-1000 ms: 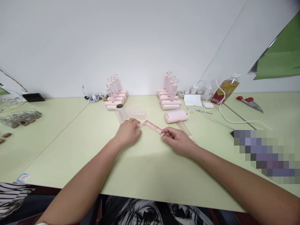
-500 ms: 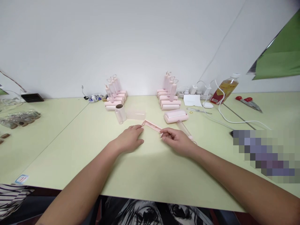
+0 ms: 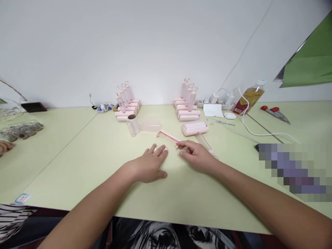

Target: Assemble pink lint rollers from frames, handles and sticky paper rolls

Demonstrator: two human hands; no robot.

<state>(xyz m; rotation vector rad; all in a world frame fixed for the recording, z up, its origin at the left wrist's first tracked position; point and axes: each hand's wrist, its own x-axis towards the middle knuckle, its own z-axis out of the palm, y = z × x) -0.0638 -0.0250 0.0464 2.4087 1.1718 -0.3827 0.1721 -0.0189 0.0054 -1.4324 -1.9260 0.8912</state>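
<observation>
Roll [image 3: 137,125] left of strip [image 3: 168,136]; bottle [image 3: 246,101] right

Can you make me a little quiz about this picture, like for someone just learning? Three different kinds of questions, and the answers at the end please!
1. Pick one. What is in the grip of the right hand?
a) the white paper
b) the long pink strip
c) the white cable

2. True or false: the cap on the drink bottle is red.

3. Fill the gap: the left hand is spread with its palm facing ____.

Key: 1. b; 2. False, it is white; 3. down.
</observation>
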